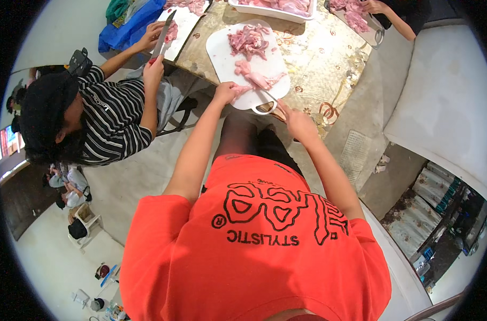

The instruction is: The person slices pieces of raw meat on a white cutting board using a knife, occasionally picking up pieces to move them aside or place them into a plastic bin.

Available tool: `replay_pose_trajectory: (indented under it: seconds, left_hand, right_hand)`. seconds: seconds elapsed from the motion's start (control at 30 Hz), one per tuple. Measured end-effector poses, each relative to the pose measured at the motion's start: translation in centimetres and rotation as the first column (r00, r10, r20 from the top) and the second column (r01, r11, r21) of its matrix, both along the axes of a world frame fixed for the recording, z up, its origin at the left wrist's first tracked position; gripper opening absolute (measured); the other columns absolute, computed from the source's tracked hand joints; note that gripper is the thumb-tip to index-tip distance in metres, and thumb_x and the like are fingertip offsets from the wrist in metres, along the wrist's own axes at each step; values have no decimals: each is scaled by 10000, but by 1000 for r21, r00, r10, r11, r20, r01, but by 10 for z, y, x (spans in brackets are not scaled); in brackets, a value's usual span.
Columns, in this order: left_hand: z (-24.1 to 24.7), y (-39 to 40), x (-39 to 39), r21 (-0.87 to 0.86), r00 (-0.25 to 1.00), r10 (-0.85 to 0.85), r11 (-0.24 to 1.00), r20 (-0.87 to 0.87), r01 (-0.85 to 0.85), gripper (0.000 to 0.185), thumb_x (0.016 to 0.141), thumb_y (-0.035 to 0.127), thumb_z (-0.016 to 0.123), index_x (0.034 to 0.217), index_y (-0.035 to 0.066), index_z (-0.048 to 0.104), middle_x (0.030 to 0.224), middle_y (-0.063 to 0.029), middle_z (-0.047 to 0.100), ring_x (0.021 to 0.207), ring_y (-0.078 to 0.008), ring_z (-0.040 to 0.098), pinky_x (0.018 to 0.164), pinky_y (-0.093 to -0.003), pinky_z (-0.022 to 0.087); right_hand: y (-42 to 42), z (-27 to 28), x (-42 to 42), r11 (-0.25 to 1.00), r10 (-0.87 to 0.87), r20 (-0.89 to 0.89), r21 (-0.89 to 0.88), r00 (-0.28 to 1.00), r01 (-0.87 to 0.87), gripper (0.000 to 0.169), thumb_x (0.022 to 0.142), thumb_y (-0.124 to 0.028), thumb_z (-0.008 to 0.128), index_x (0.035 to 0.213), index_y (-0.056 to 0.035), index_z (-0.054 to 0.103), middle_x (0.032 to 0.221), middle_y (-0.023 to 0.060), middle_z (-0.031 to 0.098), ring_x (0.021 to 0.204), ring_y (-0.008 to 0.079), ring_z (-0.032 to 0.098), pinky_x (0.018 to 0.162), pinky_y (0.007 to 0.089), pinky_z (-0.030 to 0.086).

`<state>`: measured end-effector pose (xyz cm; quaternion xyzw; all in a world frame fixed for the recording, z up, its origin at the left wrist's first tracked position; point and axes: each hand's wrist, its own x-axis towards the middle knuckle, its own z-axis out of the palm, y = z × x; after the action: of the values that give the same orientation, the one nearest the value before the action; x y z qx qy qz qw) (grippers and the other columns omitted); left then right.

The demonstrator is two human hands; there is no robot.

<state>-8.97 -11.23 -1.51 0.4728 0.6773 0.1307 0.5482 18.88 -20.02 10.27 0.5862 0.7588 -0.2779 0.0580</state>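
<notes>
My left hand (226, 93) grips the near left end of a piece of raw pink meat (259, 79) on a white plastic cutting board (221, 52). In my right hand (297, 120) is a kitchen knife (270, 95), held by its handle, its blade reaching up and left to the meat. The knife tip is hard to make out against the meat. A heap of cut raw meat (249, 41) lies on the far half of the board. The board's handle loop (264, 108) points towards me at the table's near edge.
A white tray of raw meat (273, 16) stands beyond my board on the patterned tablecloth (327, 52). At left, a co-worker in a striped shirt (115, 116) holds a large knife (163, 36) over meat. Another person's hand (375, 7) touches meat on a board (373, 34) at far right.
</notes>
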Motion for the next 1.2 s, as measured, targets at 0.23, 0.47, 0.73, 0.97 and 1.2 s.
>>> replay_pose_trajectory:
  seconds: [0.23, 0.47, 0.73, 0.97, 1.2]
  left_hand:
    - [20, -5, 23, 88, 994, -30, 995, -103, 39, 208, 841, 190, 623, 947, 20, 681, 748, -124, 682, 612, -189, 642, 608, -341, 509]
    - [28, -5, 26, 117, 955, -95, 984, -281, 132, 310, 771, 349, 724, 919, 77, 705, 853, -149, 683, 776, -314, 663, 711, -422, 515]
    - [16, -6, 14, 271, 900, -31, 949, -435, 164, 282, 830, 354, 652, 864, 80, 708, 782, -168, 679, 752, -341, 660, 691, -423, 503]
    - [15, 0, -9, 221, 922, -113, 953, -370, 206, 214, 803, 248, 684, 893, 54, 686, 794, -164, 673, 760, -284, 661, 697, -378, 506]
    - [11, 0, -9, 231, 959, -282, 934, 2, 274, 240, 785, 216, 739, 853, 11, 634, 790, -106, 679, 789, -184, 652, 709, -332, 501]
  right_hand:
    - [-6, 10, -5, 997, -66, -2, 44, 998, 66, 572, 882, -76, 453, 1431, -230, 406, 851, 241, 649, 775, 396, 665, 675, 493, 534]
    - [0, -10, -31, 999, -46, -33, 9, 998, 47, 526, 932, -138, 462, 1447, -187, 365, 793, 226, 637, 714, 398, 645, 659, 497, 517]
    - [-27, -25, -26, 992, -124, -88, 9, 988, 126, 599, 859, -66, 426, 1442, -197, 384, 902, 228, 660, 765, 393, 665, 669, 501, 535]
    - [-33, 1, -3, 990, -108, 54, -88, 993, 113, 554, 920, -112, 410, 1453, -254, 361, 846, 257, 653, 778, 423, 650, 717, 532, 514]
    - [-13, 13, 13, 989, -91, 15, -118, 996, 92, 527, 933, -152, 418, 1452, -228, 364, 805, 267, 638, 736, 430, 644, 684, 534, 512]
